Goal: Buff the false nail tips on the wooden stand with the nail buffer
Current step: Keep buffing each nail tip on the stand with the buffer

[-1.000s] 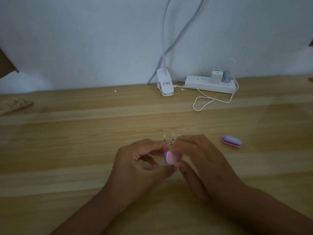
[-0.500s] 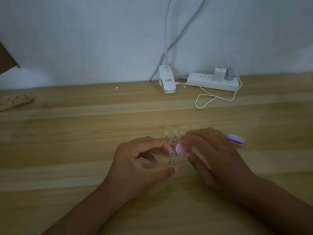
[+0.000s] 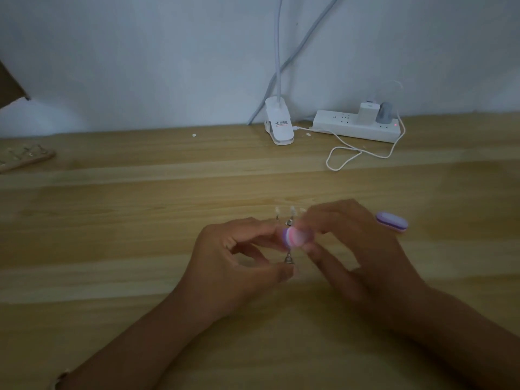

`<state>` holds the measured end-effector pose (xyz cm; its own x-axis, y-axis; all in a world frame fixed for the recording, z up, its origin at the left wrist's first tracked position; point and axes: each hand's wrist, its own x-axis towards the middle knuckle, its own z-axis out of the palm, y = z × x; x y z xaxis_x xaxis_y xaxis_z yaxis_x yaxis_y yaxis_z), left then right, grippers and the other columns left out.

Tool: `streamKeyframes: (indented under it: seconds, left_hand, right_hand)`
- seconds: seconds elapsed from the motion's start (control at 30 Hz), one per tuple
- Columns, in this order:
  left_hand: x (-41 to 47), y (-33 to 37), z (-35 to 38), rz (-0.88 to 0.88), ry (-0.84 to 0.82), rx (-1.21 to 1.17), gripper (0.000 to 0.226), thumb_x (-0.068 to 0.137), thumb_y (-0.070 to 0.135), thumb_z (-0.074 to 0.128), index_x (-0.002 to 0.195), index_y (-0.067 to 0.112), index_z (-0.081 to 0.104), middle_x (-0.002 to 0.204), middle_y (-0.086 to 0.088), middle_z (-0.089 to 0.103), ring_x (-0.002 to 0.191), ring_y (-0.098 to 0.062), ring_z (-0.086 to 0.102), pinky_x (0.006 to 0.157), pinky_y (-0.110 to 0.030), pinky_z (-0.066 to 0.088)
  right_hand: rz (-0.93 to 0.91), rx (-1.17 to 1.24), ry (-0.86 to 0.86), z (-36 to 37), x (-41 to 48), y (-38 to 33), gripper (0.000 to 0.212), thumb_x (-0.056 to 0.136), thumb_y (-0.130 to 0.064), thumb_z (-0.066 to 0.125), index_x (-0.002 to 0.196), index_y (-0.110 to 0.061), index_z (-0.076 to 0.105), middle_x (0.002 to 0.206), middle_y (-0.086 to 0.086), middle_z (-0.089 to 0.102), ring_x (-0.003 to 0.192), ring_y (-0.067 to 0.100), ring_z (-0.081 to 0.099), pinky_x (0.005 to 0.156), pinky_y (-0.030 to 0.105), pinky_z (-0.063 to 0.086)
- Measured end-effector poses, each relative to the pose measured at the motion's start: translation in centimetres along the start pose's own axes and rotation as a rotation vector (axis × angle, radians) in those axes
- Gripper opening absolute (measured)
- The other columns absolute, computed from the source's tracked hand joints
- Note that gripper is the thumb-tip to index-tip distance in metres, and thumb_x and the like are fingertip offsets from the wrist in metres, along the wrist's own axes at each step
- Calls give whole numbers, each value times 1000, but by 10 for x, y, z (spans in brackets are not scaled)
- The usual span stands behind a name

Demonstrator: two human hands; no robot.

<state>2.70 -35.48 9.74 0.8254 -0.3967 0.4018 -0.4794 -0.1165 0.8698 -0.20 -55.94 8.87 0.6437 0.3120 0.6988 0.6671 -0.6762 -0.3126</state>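
The nail buffer (image 3: 294,236), a pink and white blur, sits higher and farther than it did 1 second ago, when it covered the near clip (image 3: 289,258). Half a second ago it was slightly to the right of where it is now. That clip's metal stem now shows below it. I read this as back-and-forth buffing strokes under way on the nail tip held by that clip, though the tip itself is hidden behind the buffer. The task looks mid-course: 3 more false nail tips (image 3: 292,211) stand on their clips just beyond the hands, with nothing touching them.

The right hand (image 3: 346,243) comes in from the near right, palm down, and grasps the buffer between the thumb below and the fingertips above. The other fingers arch over the far clips.

The left hand (image 3: 239,257) comes in from the near left and curls round the near clip. Its index finger reaches the clip's top beside the buffer and its thumb (image 3: 285,273) is at the clip's foot. It probably steadies the clip, though blur hides the exact contact. The wooden stand's base is lost under the hands against the similar table (image 3: 140,235).

A 2nd, purple buffer (image 3: 392,222) lies idle just right of the right hand.
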Motion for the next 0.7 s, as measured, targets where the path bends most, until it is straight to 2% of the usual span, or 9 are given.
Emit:
streamKeyframes:
  seconds: [0.1,0.23,0.4,0.5,0.63,0.7]
  left_hand:
    - [1,0,0,-3,-8,-22,42,60,6,86,100,17,75,92,3,75,83,-11,72,66,-26,58]
    - [0,0,-1,-41,18,-75,37,60,7,87,94,14,74,91,1,76,84,-13,73,65,-24,57]
    - [0,0,0,-73,-34,-101,46,63,2,84,105,17,73,95,4,76,84,-13,73,66,-31,60]
    - [-1,0,-1,-122,-60,-157,44,64,4,84,105,10,73,93,-3,76,82,-17,73,68,-34,59]
    - [1,0,0,-174,-44,-215,41,62,5,86,100,7,73,90,-8,76,83,-21,73,72,-38,58]
    - [0,1,1,-171,-56,-236,39,64,3,86,100,10,75,91,-9,76,82,-26,72,72,-46,57]
  right_hand:
    - [-43,-22,-8,3,-1,0,18,95,-11,62,108,-5,72,107,3,67,97,19,63,89,25,47]
    - [80,23,4,-4,1,12,18,89,1,71,106,-5,73,102,2,68,97,19,65,89,27,50]
    - [-30,88,3,5,-1,-3,21,94,-14,61,112,-6,70,109,1,66,103,14,62,94,20,45]
    - [-58,51,-35,-2,-1,5,21,93,-11,61,111,-4,70,108,3,66,102,14,61,95,19,44]
    - [-10,71,5,-5,0,11,17,92,-7,64,108,-4,69,106,2,66,101,14,62,92,24,47]
    - [-44,92,20,-1,-2,4,18,94,-11,61,110,-6,69,109,2,65,104,12,61,95,20,43]
